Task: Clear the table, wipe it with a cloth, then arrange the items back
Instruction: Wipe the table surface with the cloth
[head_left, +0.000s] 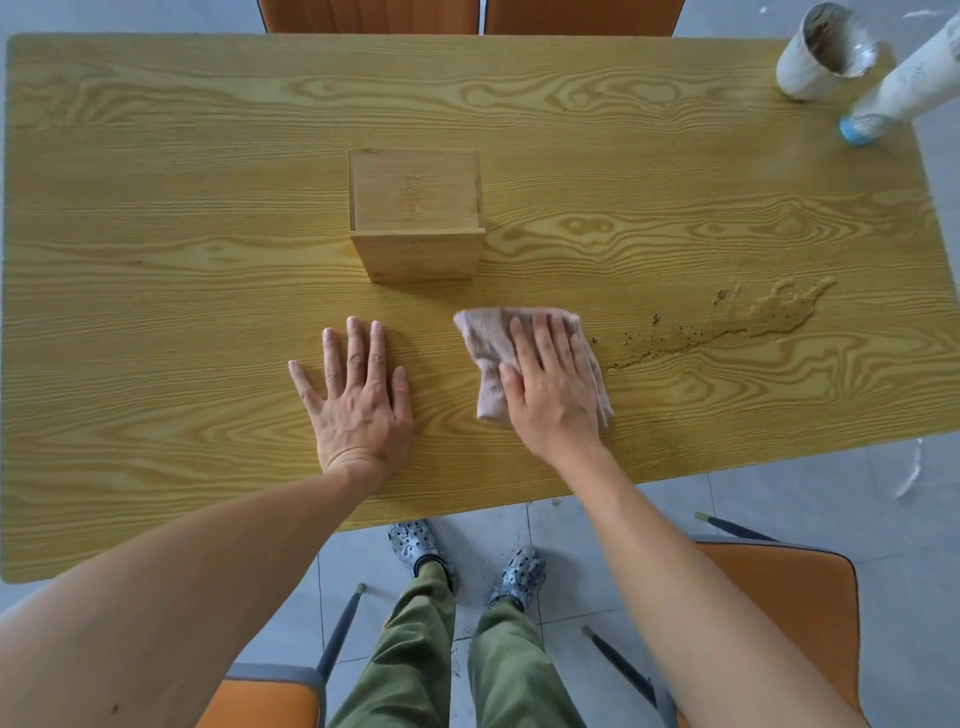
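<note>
A person stands at a long wooden table (156, 156) and looks down at it. The left hand (353, 395) lies flat on the table with the fingers spread wide. It holds nothing.

The right hand (550, 384) lies flat on top of a pink cloth (488, 353). The fingers are straight and press the cloth down on the table; they do not curl around it. The cloth is folded and a bit crumpled. It sits near the front edge of the table, just right of the middle, a short way from the left hand.

Just to the right of the cloth there is a wet, dirty spill (753, 322). It looks brown, with small dark crumbs in it. It stretches from right beside the cloth out toward the right side of the table.

A small wooden box (415, 213) stands in the middle of the table, behind both hands. It touches neither hand.

In the far right corner stands a white cup (821, 52) with dirt inside. A white bottle (904, 88) with a blue cap lies tilted next to it, partly off the table's edge.

Orange chairs (779, 597) stand around the table. Below the table edge you can see green trousers (415, 649) and spotted shoes (519, 571) on a grey tiled floor (831, 509).
</note>
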